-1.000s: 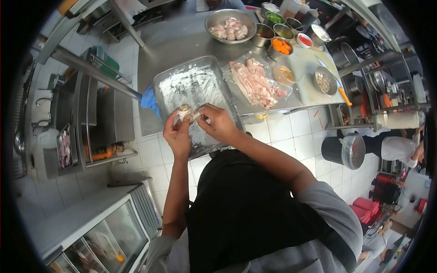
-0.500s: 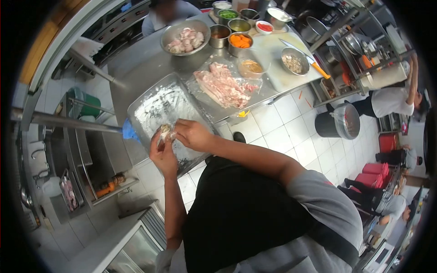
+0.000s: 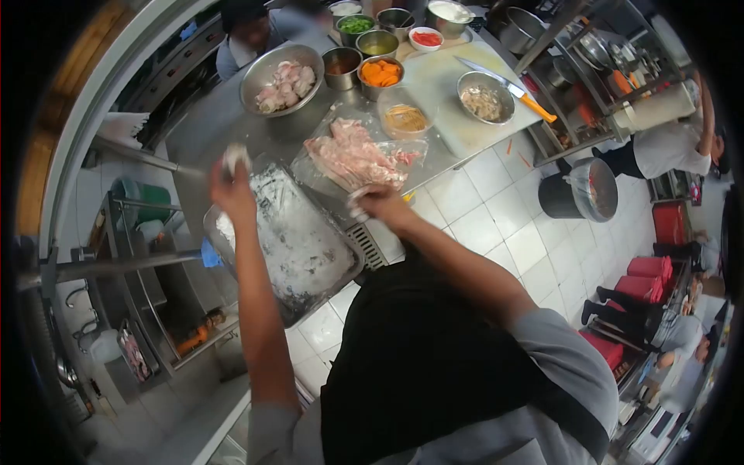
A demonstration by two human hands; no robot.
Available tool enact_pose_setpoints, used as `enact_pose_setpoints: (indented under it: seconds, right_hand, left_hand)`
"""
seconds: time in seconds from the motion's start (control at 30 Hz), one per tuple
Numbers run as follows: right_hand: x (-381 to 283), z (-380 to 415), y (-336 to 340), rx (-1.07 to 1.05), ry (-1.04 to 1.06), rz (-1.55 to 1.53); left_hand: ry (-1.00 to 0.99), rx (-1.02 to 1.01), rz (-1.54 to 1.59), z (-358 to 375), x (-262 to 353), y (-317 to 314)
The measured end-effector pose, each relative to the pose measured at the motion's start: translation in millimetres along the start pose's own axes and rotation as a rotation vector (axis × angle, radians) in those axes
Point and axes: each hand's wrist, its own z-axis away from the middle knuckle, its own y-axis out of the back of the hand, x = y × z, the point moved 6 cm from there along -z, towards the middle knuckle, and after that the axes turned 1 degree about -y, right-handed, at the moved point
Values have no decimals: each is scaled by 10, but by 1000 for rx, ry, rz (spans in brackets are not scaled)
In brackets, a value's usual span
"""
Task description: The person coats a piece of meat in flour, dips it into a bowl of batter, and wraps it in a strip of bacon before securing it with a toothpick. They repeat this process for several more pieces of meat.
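Observation:
My left hand, blurred by motion, is raised over the far left part of the metal tray, with a pale, whitish piece at its fingertips. The tray has a thin, patchy coat of white powder, with a thicker heap at its left edge. My right hand is beside the near edge of the raw pink meat, which lies on clear plastic. Its fingers are pressed together and whitish at the tips; what they hold, if anything, cannot be made out.
A bowl of meat pieces, a tub of brown paste, and pots of orange slices and green pieces stand beyond. A knife lies by a small bowl. A person is across the table.
My hands have parted from around a small piece over the tray. The left went up and left, the right toward the meat. Less powder shows mid-tray, and the view has shifted.

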Motion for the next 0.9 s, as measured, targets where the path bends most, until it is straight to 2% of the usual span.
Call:
enact_pose_setpoints:
  seconds: [0.03, 0.1, 0.17, 0.2, 0.27, 0.3, 0.37, 0.4, 0.43, 0.47, 0.5, 0.57, 0.6, 0.67, 0.77, 0.9]
  right_hand:
    - [-173, 67, 152, 25, 22, -74]
    - [-195, 44, 516, 83, -12, -81]
    - [-285, 66, 774, 114, -39, -22]
    - [-295, 61, 838, 109, -56, -25]
    - [-336, 50, 975, 123, -8, 68]
    - [-297, 34, 1015, 119, -20, 65]
    - [-343, -22, 1001, 111, 202, 412]
    - [-366, -41, 966, 108, 191, 401]
    - [-504, -40, 847, 63, 299, 563]
    - [-578, -36, 737, 17, 407, 725]
    - [-541, -77, 717, 17, 396, 719]
    - [-552, -140, 586, -77, 587, 853]
    - [-506, -184, 564, -122, 556, 878]
    - [-445, -248, 556, -135, 562, 919]
    - [-407, -284, 533, -140, 598, 957]
    - [-412, -291, 537, -127, 574, 950]
  left_hand:
    - [48, 41, 186, -174, -4, -238]
    - [-40, 58, 127, -546, 14, -606]
    - [-213, 23, -30, -934, -275, -932]
    - [-200, 22, -41, -970, -291, -1000]
    - [-494, -124, -658, -954, -46, -1324]
    - [-485, -129, -666, -847, 4, -1383]
    - [-302, -267, -582, -466, 120, -1465]
    - [-67, -444, -548, -180, 62, -1516]
    - [172, -614, -504, 202, -13, -1549]
    - [130, -669, -587, 603, -69, -1554]
    - [87, -724, -667, 967, -91, -1565]
    - [173, -854, -675, 1390, 156, -1648]
    - [183, -853, -675, 1519, 138, -1691]
    - [60, -622, -759, 1656, 109, -1660]
    - [173, -696, -788, 1642, -34, -1685]
    - [125, -696, -829, 1647, -101, -1643]
